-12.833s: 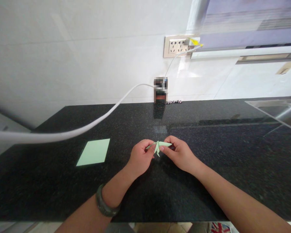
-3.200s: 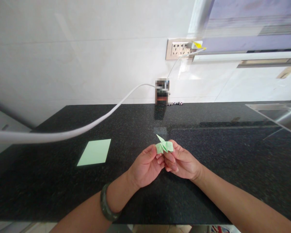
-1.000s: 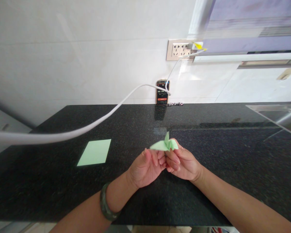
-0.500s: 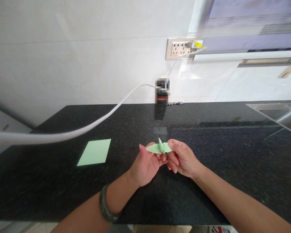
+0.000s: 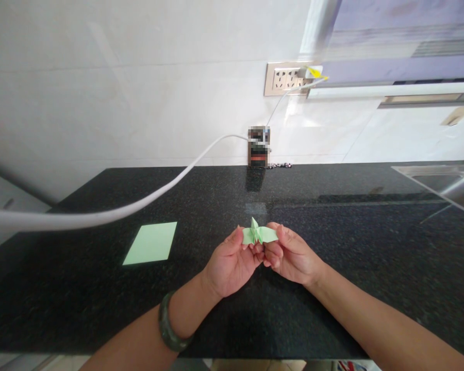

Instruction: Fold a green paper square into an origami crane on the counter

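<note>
A light green origami crane (image 5: pixel 256 234) is held just above the counter, its two wings spread to the sides and a pointed part rising in the middle. My left hand (image 5: pixel 232 260) pinches the left wing between thumb and fingers. The right wing is gripped the same way by my right hand (image 5: pixel 294 252). Both hands have their fingers curled beneath the paper, partly hidden. To the left, a flat sheet of green paper (image 5: pixel 151 243) lies on the dark counter.
The speckled black counter (image 5: pixel 81 304) meets a white tiled wall. A pixelated device (image 5: pixel 259 147) leans there, with a white cable (image 5: pixel 139 202) crossing to the left. A socket panel (image 5: pixel 286 79) is above, and a metal sink (image 5: pixel 460 185) at the far right.
My left thumb has come down onto the left wing, where before it was raised. The crane's wings are pulled wider, and its middle point stands broader.
</note>
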{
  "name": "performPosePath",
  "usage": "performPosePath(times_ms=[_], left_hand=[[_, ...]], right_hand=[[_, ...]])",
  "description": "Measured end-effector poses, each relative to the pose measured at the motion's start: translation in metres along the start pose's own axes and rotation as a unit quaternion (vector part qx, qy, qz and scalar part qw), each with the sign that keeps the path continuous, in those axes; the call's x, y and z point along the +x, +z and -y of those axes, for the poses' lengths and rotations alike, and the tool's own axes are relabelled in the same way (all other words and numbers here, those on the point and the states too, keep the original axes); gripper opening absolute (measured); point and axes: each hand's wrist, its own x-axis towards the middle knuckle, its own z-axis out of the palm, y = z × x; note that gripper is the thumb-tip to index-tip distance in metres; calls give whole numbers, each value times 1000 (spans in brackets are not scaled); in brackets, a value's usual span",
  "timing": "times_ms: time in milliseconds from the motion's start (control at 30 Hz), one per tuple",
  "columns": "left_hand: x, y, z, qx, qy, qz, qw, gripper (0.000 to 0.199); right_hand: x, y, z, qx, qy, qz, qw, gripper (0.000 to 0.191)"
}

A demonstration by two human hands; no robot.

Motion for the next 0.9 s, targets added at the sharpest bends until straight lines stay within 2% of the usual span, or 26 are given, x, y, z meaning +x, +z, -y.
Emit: performPosePath(times_ms=[233,533,900], left_hand=[[0,1,1,-29,-7,41,999,35],[0,0,1,-25,-11,55,998,39],[-2,-2,1,-5,-27,35,999,36]], right_hand=[[0,-4,-3,11,2,21,1000,29],[0,-4,-3,-2,14,22,1000,26],[0,-7,-5,6,47,2,999,31]])
